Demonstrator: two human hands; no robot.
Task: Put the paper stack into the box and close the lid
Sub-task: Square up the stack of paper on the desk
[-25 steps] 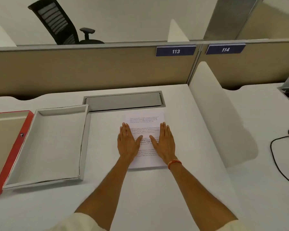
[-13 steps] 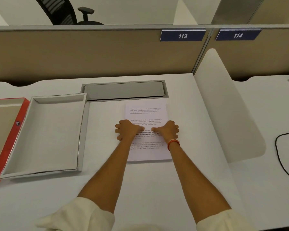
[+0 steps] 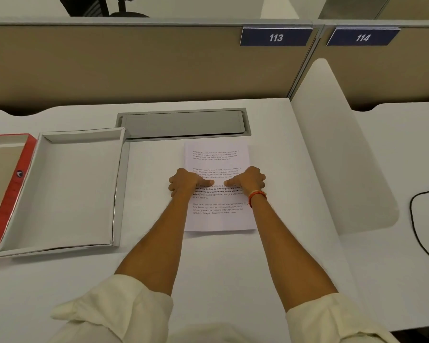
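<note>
Two bare hands in view: left hand (image 3: 187, 181) and right hand (image 3: 248, 180), both curled over the two long edges of one white printed paper stack (image 3: 218, 154) lying flat on the white table (image 3: 208, 268). Fingers (image 3: 172, 188) bent downward along the sheets' sides, thumbs pointing toward each other across the print, tips apart; gripping the stack or merely resting against it, cannot tell. One orange thread band (image 3: 256, 195) round the right wrist. Two rolled cream sleeves (image 3: 124, 303) at the bottom edge.

Well to the left of the fingers, one open white cardboard box (image 3: 67, 191), shallow, nothing inside. Touching its far left side, one red-edged lid (image 3: 9, 194) lying upturned, cut off by the frame. Just beyond the fingers, one grey recessed cable flap (image 3: 183, 123). Farther back, one beige partition (image 3: 134, 65) carrying two blue number plates (image 3: 276, 37), reading 113 and 114. To the right of the fingers, one white curved divider (image 3: 337, 157); past it, one black cable (image 3: 417, 219), partly out of frame. Stack's sheet count impossible to make out; small print mostly illegible.
</note>
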